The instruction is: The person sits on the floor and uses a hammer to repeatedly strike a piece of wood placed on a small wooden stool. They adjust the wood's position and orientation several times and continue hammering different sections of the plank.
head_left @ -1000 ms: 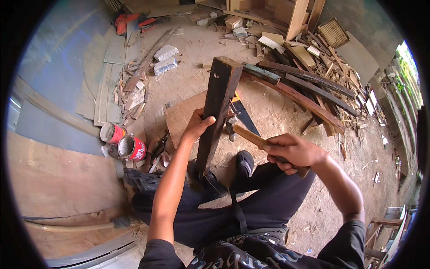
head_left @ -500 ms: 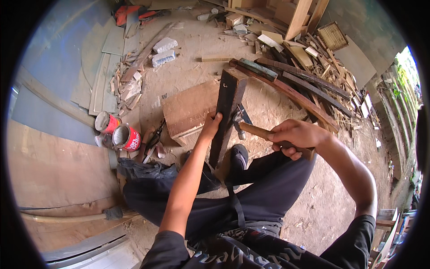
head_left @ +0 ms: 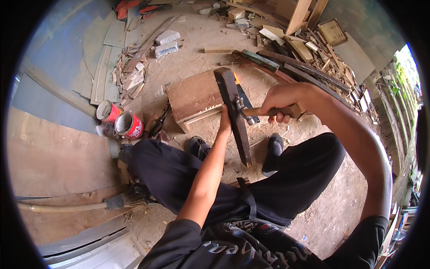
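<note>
A dark wooden beam [head_left: 239, 132] slants up between my knees, its far end over a low wooden box [head_left: 197, 95]. Around its left side, about halfway along, my left hand [head_left: 225, 120] is closed. My right hand [head_left: 286, 106] grips the wooden handle of a claw hammer [head_left: 253, 112]. The hammer's claw lies against the beam's right side, and its striking face points toward me. Whether the claw holds a nail is too small to tell. Just behind the beam shows a dark flat piece with an orange edge [head_left: 236, 78], partly hidden.
Two red paint cans [head_left: 130, 126] stand on the left, near a broom [head_left: 96, 206]. Long timbers [head_left: 309, 74] and scrap wood [head_left: 331, 62] are piled at the far right. Pale blocks [head_left: 166, 48] lie farther off. My feet [head_left: 274, 150] are either side of the beam's near end.
The beam has tilted, its near end swinging right and its top slightly left. My right hand has lifted and turned over the hammer handle. My knees and feet have spread apart.
</note>
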A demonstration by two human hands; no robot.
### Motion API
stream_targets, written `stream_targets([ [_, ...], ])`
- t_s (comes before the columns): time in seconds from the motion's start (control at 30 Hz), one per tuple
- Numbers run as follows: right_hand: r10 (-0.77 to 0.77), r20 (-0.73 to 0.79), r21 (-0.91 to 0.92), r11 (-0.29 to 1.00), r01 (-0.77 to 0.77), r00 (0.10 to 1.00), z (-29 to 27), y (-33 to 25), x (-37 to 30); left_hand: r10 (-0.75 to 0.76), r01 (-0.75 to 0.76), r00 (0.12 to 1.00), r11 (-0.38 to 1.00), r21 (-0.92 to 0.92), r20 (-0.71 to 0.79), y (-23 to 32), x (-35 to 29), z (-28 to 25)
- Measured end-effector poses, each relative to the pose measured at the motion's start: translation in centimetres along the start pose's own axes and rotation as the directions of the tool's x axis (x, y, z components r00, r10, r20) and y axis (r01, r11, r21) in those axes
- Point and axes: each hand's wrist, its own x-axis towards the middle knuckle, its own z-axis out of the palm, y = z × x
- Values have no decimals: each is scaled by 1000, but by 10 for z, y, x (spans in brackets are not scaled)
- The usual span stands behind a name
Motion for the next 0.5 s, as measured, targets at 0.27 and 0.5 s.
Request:
stream_targets([
  [0.27,-86,35,3,996,86,996,-14,37,50,-187,63,734,976,-208,-653,23,5,-94],
  [0.5,-234,-130,-278,941,191,964,-23,46,89,-236,-113,697,896,-429,-677,53,66,-139],
])
